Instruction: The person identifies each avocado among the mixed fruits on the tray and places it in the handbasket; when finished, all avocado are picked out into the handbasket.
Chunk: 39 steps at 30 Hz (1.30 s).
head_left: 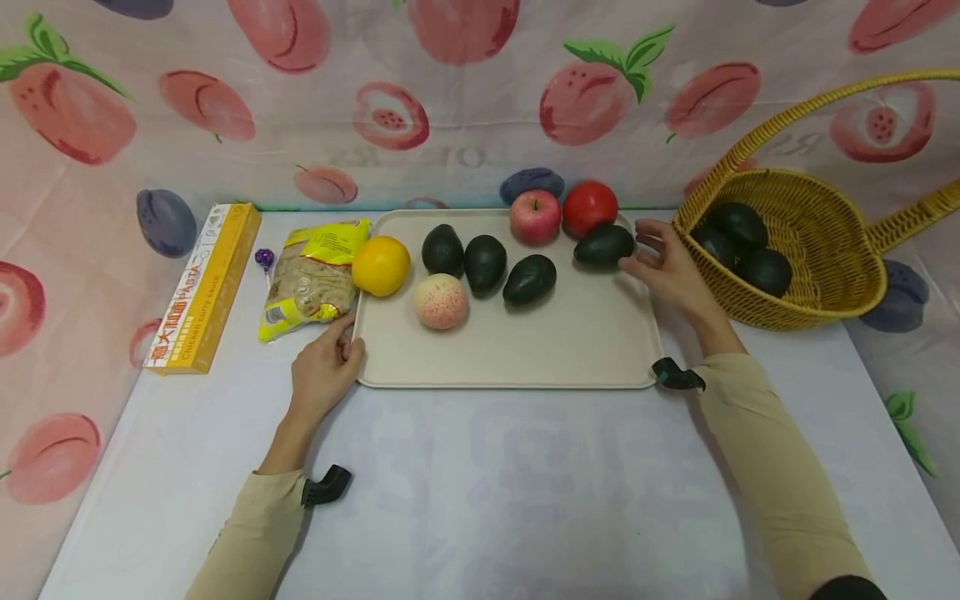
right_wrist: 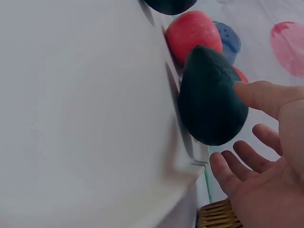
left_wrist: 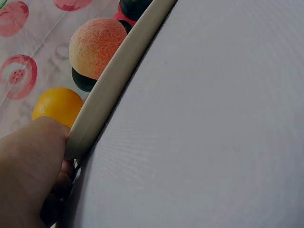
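At the left end of the beige tray (head_left: 480,354), my left hand (head_left: 322,371) grips the rim. The left wrist view has its thumb (left_wrist: 45,130) over the edge and its other fingers curled lower down, partly hidden. My right hand (head_left: 671,271) is at the tray's far right corner, fingers spread beside a dark avocado (head_left: 603,246). In the right wrist view the thumb (right_wrist: 259,95) overlaps this avocado's side, while the other fingers are apart from it. Also on the tray are several more avocados (head_left: 530,280), a speckled peach (head_left: 441,302), a red apple (head_left: 535,217) and a red round fruit (head_left: 590,208).
An orange (head_left: 381,266) sits at the tray's left edge, beside a yellow bag (head_left: 311,279). Further left are a purple-wrapped lollipop (head_left: 264,259) and a pasta box (head_left: 204,287). A wicker basket (head_left: 817,304) with avocados stands on the right, its handle arching high.
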Each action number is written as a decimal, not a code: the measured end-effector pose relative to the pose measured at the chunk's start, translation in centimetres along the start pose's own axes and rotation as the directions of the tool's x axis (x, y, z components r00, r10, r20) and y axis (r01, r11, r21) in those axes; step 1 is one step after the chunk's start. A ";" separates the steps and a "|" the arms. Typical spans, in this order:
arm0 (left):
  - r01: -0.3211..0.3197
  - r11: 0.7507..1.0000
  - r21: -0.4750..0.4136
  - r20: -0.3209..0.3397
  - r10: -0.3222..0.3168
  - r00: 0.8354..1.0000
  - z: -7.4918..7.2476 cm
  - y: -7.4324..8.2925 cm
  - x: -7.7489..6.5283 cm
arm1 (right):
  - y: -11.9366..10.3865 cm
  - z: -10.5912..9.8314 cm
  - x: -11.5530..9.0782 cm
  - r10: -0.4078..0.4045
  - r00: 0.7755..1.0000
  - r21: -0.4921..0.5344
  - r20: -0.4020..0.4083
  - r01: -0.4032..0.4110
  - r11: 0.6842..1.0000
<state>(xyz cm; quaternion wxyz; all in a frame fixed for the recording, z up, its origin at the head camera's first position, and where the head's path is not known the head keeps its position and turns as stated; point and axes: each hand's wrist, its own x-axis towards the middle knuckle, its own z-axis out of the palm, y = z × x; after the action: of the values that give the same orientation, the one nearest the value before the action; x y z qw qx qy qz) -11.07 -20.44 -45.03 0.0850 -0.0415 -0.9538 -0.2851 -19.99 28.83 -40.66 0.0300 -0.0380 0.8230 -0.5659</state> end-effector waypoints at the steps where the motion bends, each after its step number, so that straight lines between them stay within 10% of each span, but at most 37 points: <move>1: 0.000 1.000 -0.001 -0.001 0.000 1.000 0.0 0.0 0.0 | 0.0 0.1 0.1 0.002 1.000 -0.003 0.003 -0.002 1.000; 21: -0.011 1.000 0.002 -0.016 0.011 1.000 0.1 -0.2 0.0 | -2.5 1.3 -0.3 0.014 1.000 -0.096 0.024 -0.012 0.995; 39: -0.012 1.000 0.006 -0.020 0.012 1.000 0.1 -0.1 -0.1 | 0.9 1.2 0.7 -0.001 1.000 -0.194 -0.017 -0.003 0.981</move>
<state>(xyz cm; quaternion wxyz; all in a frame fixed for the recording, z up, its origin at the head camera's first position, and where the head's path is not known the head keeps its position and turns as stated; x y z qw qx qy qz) -11.00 -20.47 -45.17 0.0965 -0.0440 -0.9535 -0.2821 -20.65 28.01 -41.92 0.0194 -0.0355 0.8744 -0.4835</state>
